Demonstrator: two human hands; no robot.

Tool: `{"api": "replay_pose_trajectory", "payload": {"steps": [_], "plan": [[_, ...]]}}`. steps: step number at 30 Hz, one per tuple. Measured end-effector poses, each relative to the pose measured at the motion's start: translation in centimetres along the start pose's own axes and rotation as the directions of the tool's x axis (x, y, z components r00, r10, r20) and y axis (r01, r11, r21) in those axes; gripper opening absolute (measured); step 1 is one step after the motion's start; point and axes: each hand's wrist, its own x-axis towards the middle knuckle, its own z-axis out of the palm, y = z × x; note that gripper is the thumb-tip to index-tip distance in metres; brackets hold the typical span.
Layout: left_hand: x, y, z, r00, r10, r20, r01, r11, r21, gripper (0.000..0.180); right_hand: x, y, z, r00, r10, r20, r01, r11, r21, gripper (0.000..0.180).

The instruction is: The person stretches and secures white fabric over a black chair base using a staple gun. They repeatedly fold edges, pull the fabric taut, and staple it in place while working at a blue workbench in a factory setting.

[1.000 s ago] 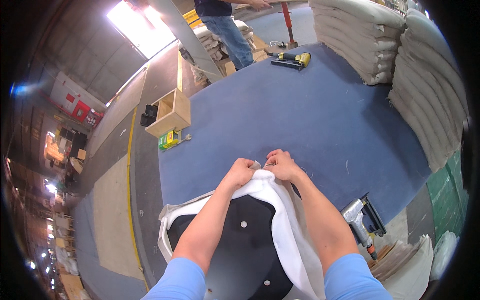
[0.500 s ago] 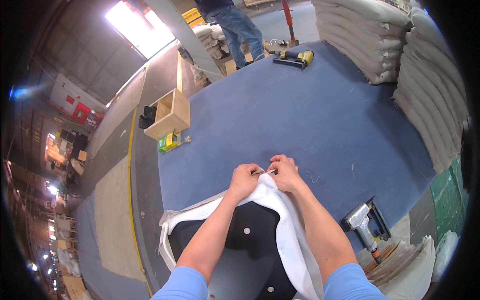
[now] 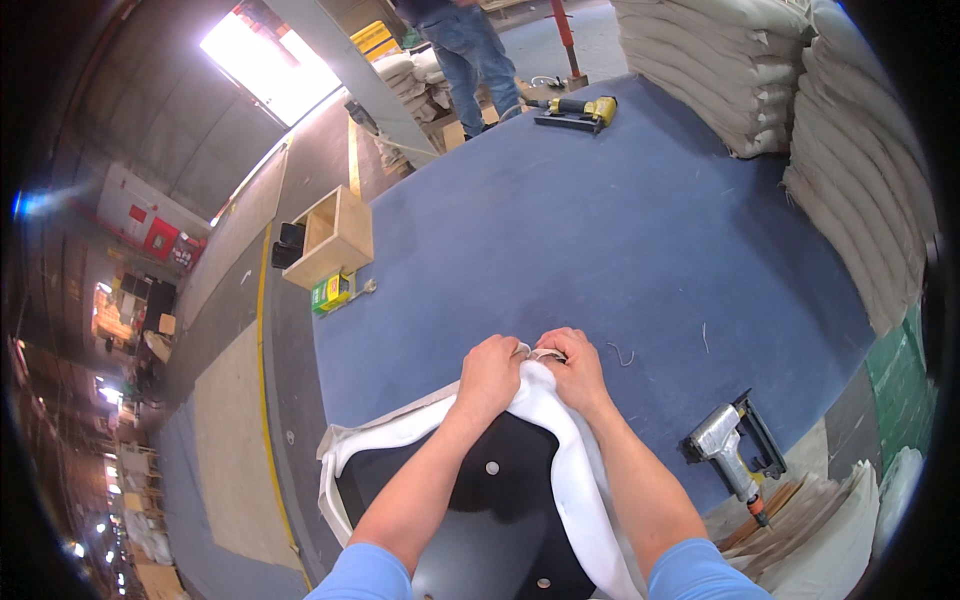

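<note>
The left hand (image 3: pixel 492 374) and right hand (image 3: pixel 574 368), fingers nearly closed, are pinching beige fabric (image 3: pixel 544 353) just beyond the black panel (image 3: pixel 500 510), equally close; it is lying nearer, running out of view, long axis unclear.

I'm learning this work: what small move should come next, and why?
Probably ease the pale fabric inward over the white padding: the left hand and right hand pinch its far edge close together, while the padding beside the black panel lies uncovered.
</note>
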Motion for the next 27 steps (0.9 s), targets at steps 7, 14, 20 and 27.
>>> {"api": "replay_pose_trajectory", "payload": {"steps": [7, 14, 20, 27], "plan": [[-1.4, 0.3, 1.0, 0.978, 0.069, -0.199, -0.106, 0.978, -0.182, 0.010, -1.4, 0.1, 0.1, 0.995, -0.053, -0.081, 0.065, 0.986, 0.150, 0.015], [-1.9, 0.3, 0.9, 0.964, 0.103, -0.246, -0.166, 0.954, -0.250, 0.013, -2.0, -0.5, -0.2, 0.995, 0.097, 0.002, -0.091, 0.932, 0.351, 0.016], [-2.0, 0.2, 0.4, 0.968, 0.118, -0.223, -0.178, 0.946, -0.272, 0.019, -2.2, -0.1, -0.2, 1.000, 0.024, 0.012, -0.027, 0.914, 0.406, 0.020], [-2.1, 0.2, -0.1, 0.973, 0.133, -0.187, -0.179, 0.950, -0.256, 0.023, -2.3, -0.6, -0.6, 1.000, 0.012, 0.012, -0.016, 0.903, 0.430, 0.018]]}}
